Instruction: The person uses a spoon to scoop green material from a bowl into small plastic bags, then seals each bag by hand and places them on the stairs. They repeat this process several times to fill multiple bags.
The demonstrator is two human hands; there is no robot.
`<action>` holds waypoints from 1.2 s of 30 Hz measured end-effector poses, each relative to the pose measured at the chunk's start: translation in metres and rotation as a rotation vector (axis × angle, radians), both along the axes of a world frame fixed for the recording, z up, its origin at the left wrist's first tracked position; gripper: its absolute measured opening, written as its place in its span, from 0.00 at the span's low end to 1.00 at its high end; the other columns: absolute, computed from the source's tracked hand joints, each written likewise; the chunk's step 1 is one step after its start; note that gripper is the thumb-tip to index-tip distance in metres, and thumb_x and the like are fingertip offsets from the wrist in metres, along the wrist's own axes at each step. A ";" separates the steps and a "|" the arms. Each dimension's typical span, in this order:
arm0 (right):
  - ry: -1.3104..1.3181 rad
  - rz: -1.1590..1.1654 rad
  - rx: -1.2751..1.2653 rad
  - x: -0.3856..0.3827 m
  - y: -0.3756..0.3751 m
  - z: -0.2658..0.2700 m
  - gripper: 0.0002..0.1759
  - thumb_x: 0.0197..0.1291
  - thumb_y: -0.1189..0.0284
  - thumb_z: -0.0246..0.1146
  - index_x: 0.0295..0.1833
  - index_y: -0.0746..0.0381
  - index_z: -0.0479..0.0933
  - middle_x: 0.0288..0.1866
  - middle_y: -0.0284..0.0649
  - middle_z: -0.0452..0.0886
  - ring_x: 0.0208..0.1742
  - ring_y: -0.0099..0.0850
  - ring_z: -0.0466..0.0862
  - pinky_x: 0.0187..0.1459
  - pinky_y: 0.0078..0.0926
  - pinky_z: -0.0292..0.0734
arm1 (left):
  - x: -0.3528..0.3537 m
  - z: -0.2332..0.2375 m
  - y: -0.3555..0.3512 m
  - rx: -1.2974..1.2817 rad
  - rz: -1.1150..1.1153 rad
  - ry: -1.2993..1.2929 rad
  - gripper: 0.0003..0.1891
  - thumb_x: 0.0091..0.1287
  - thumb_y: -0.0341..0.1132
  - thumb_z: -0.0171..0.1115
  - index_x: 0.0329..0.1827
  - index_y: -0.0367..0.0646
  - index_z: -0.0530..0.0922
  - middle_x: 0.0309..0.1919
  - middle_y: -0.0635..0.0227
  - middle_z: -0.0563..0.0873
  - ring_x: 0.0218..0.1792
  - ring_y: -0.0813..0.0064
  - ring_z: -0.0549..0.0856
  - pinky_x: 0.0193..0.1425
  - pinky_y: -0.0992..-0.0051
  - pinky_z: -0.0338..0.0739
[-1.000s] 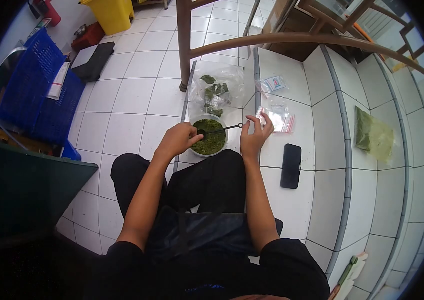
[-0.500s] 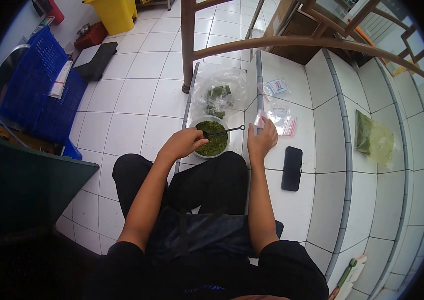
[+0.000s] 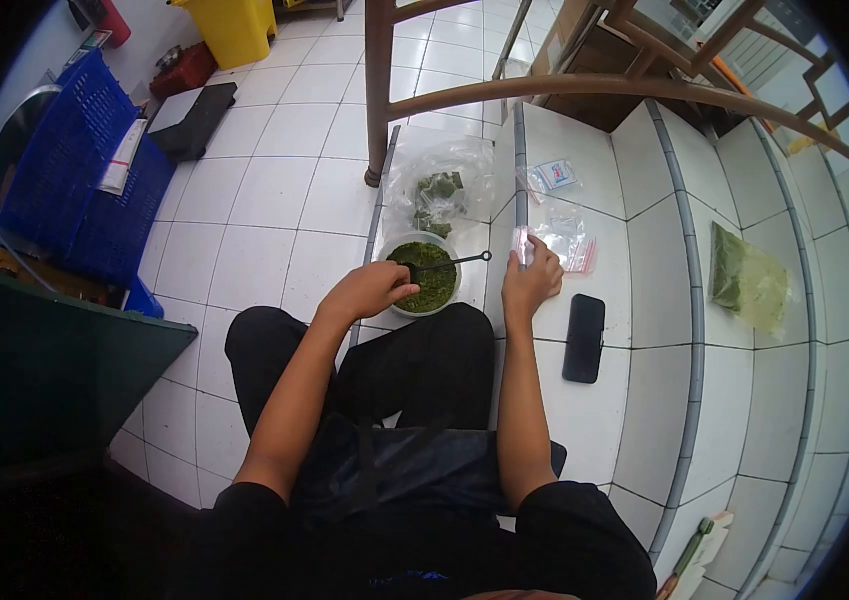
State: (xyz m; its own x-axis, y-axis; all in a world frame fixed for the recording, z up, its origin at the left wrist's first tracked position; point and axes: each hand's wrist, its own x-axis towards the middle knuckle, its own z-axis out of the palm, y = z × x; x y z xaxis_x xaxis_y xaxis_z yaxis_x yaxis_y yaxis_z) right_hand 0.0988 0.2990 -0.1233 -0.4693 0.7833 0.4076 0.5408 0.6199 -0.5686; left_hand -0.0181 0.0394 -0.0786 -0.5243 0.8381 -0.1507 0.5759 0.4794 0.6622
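A round clear tub (image 3: 456, 290) in front of my knees holds chopped green leaf (image 3: 434, 291). Over its left side, my left hand (image 3: 372, 291) has its fingers curled at the head of a dark long-handled spoon (image 3: 444, 265), whose ringed handle end points right past the rim. The spoon's head is partly hidden by the fingers. On the step to the right, my right hand (image 3: 534, 282) has thumb and forefinger at a small clear zip bag (image 3: 520, 240) with a pinkish edge. More such zip bags (image 3: 574, 247) lie just beyond these fingers.
Behind the tub lies an open plastic bag (image 3: 474, 170) with green leaves. A black phone (image 3: 584, 338) is right of my forearm; a bag of green powder (image 3: 744, 280) sits on a higher step. Brown railing (image 3: 376, 100) and blue crates (image 3: 74, 170) stand around.
My right hand has shifted slightly right, its thumb and forefinger closing in at the zip bag. My left hand has edged slightly over the tub; the spoon stays in place.
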 end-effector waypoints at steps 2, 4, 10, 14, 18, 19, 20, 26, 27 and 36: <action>0.022 -0.033 0.081 -0.001 -0.001 -0.001 0.21 0.63 0.71 0.71 0.62 0.48 0.82 0.50 0.31 0.81 0.64 0.37 0.75 0.72 0.49 0.58 | 0.000 0.000 -0.001 -0.011 -0.001 -0.004 0.21 0.77 0.51 0.63 0.43 0.38 0.82 0.40 0.53 0.86 0.44 0.50 0.85 0.49 0.56 0.79; -0.020 -0.028 0.049 0.001 0.004 -0.001 0.21 0.63 0.69 0.71 0.62 0.47 0.81 0.49 0.31 0.82 0.63 0.36 0.76 0.72 0.49 0.57 | -0.001 -0.001 -0.002 -0.010 -0.010 0.000 0.21 0.78 0.51 0.62 0.43 0.38 0.81 0.40 0.53 0.86 0.43 0.50 0.85 0.48 0.56 0.78; 0.028 -0.045 -0.145 0.012 0.029 0.004 0.17 0.68 0.67 0.69 0.61 0.48 0.84 0.47 0.30 0.88 0.58 0.34 0.80 0.71 0.45 0.57 | 0.001 0.002 0.000 -0.021 -0.008 -0.009 0.20 0.78 0.50 0.62 0.44 0.38 0.81 0.39 0.54 0.86 0.43 0.51 0.86 0.48 0.56 0.78; 0.082 -0.022 -0.114 0.014 0.034 -0.003 0.12 0.70 0.66 0.67 0.58 0.50 0.85 0.47 0.30 0.90 0.56 0.34 0.81 0.71 0.45 0.57 | 0.003 0.004 0.002 -0.008 -0.005 -0.029 0.20 0.78 0.50 0.62 0.45 0.39 0.81 0.39 0.54 0.87 0.43 0.51 0.86 0.47 0.56 0.78; 0.089 -0.080 -0.147 0.012 0.029 0.004 0.10 0.72 0.66 0.66 0.55 0.50 0.86 0.50 0.29 0.89 0.59 0.34 0.79 0.71 0.46 0.57 | 0.002 -0.002 -0.001 -0.011 -0.008 -0.019 0.19 0.78 0.50 0.63 0.45 0.39 0.81 0.38 0.54 0.87 0.43 0.51 0.87 0.47 0.56 0.79; 0.106 -0.110 -0.123 0.012 0.026 0.007 0.10 0.73 0.66 0.65 0.55 0.50 0.86 0.51 0.29 0.88 0.60 0.35 0.78 0.71 0.46 0.57 | 0.002 -0.003 -0.001 -0.015 -0.009 -0.013 0.19 0.78 0.50 0.63 0.45 0.39 0.81 0.38 0.54 0.87 0.42 0.51 0.87 0.47 0.56 0.79; 0.106 -0.110 -0.122 0.011 0.023 0.010 0.10 0.73 0.66 0.65 0.55 0.50 0.86 0.51 0.29 0.88 0.60 0.35 0.78 0.71 0.46 0.57 | 0.001 -0.003 -0.001 -0.015 -0.009 -0.012 0.19 0.78 0.50 0.63 0.45 0.39 0.81 0.38 0.54 0.87 0.42 0.51 0.87 0.47 0.56 0.79; 0.438 0.145 0.263 0.005 0.011 0.017 0.13 0.61 0.88 0.63 0.46 0.59 0.85 0.51 0.40 0.83 0.59 0.43 0.78 0.63 0.41 0.70 | 0.006 0.009 0.005 -0.070 -0.008 -0.021 0.17 0.78 0.48 0.63 0.54 0.44 0.82 0.46 0.55 0.87 0.46 0.52 0.87 0.50 0.57 0.81; 0.438 0.143 0.263 0.003 0.005 0.018 0.13 0.61 0.88 0.63 0.46 0.59 0.85 0.51 0.40 0.83 0.59 0.43 0.78 0.63 0.41 0.70 | 0.013 0.018 0.007 0.015 0.090 0.053 0.16 0.77 0.46 0.63 0.60 0.48 0.81 0.52 0.56 0.85 0.48 0.51 0.87 0.53 0.58 0.82; 0.573 1.096 -1.332 -0.016 -0.075 -0.007 0.04 0.74 0.76 0.67 0.48 0.61 0.77 0.52 0.37 0.85 0.52 0.25 0.83 0.56 0.25 0.79 | 0.010 0.029 0.017 0.562 0.161 0.293 0.18 0.65 0.29 0.73 0.59 0.49 0.85 0.59 0.60 0.83 0.57 0.55 0.84 0.60 0.62 0.82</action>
State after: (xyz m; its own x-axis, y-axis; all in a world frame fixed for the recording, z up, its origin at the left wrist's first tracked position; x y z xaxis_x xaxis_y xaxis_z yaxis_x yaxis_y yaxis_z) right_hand 0.0826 0.2237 -0.1307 -0.9817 0.1518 0.1149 -0.1723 -0.4521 -0.8751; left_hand -0.0083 0.0560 -0.0497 -0.6025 0.6551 0.4558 0.7206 0.2012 0.6635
